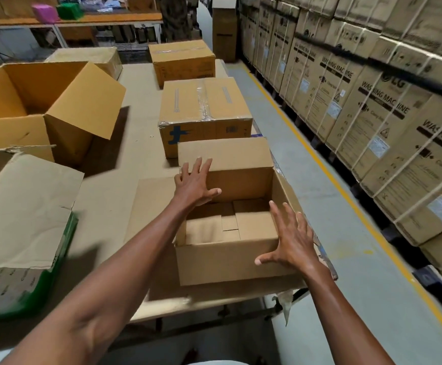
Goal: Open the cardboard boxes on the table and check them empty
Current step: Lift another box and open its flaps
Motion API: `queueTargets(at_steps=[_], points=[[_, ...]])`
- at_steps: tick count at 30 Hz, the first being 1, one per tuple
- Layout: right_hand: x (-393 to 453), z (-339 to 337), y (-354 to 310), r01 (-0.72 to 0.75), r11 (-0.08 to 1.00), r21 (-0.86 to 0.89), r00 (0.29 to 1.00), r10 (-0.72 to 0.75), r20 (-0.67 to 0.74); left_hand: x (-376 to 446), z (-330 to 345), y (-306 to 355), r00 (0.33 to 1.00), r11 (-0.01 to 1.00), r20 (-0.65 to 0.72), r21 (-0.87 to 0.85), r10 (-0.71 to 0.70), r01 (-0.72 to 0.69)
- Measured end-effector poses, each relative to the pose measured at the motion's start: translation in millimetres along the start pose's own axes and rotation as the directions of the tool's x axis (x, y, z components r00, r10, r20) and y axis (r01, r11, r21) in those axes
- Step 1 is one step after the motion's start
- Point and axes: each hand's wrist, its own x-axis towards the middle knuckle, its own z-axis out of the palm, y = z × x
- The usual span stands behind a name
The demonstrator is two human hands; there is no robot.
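Both hands were spread, gripping nothing. The open box [227,256] sat on the worktop [135,143] between them: the left hand [196,184] at its far-left corner, the right hand [291,241] by its right wall. A taped box [204,111] stood just beyond.

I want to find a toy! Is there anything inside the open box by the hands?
No, the open box between the left hand and right hand shows only its bare cardboard bottom flaps.
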Motion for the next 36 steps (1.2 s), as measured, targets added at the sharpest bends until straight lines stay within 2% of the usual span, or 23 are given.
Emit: queueTargets(at_steps=[4, 9, 15, 21, 23, 25, 27, 30, 34, 36], points=[[0.5, 3.4, 1.9, -0.013, 1.0, 0.001, 1.0, 0.013, -0.007, 18.2, 15.9, -1.3, 0.994, 0.997, 0.107, 0.077, -0.014, 0.006], [-1.8, 2.2, 0.5, -0.013, 0.999, 0.041, 1.0, 0.013, -0.005, 26.7, 24.5, -4.2, 0.998, 0.994, 0.057, 0.106, -0.012, 0.006], [-4.6, 3.1, -1.9, -0.007, 0.999, 0.054, 0.997, 0.011, -0.074, 30.4, 26.9, -1.6, 0.998, 0.994, 0.063, 0.105, -0.015, 0.008], [-14.2, -1.1, 6.4, 0.035, 0.993, 0.114, 0.999, -0.033, -0.022, 24.2, 28.8, 5.5, 0.995, 0.999, 0.096, -0.014, -0.034, 0.035], [-21.2, -2.7, 14.2, 0.067, 0.98, 0.188, 0.998, -0.065, -0.016, 11.4, 23.6, 17.6, 0.994, 0.997, 0.106, -0.071, -0.02, 0.028], [-30.4, -7.0, 24.6, 0.08, 0.95, 0.302, 0.996, -0.061, -0.071, -6.6, 18.8, 35.6, 0.995, 0.988, 0.079, -0.145, 0.062, -0.05], [-40.1, -13.7, 38.1, 0.083, 0.874, 0.48, 0.987, -0.004, -0.163, -30.6, 14.3, 61.6, 0.984, 0.941, 0.032, -0.299, 0.178, -0.16], [-53.7, -23.1, 69.2, 0.097, 0.706, 0.702, 0.957, 0.129, -0.261, -71.6, 17.1, 113.8, 0.955, 0.771, -0.045, -0.579, 0.294, -0.264], [-69.2, -36.1, 123.3, 0.123, 0.499, 0.858, 0.92, 0.267, -0.287, -100.9, 41.6, 194.5, 0.932, 0.616, -0.101, -0.724, 0.348, -0.309], [-75.9, -43.6, 153.6, 0.097, 0.483, 0.87, 0.917, 0.296, -0.266, -109.5, 56.1, 235.1, 0.938, 0.555, -0.107, -0.782, 0.329, -0.284]])
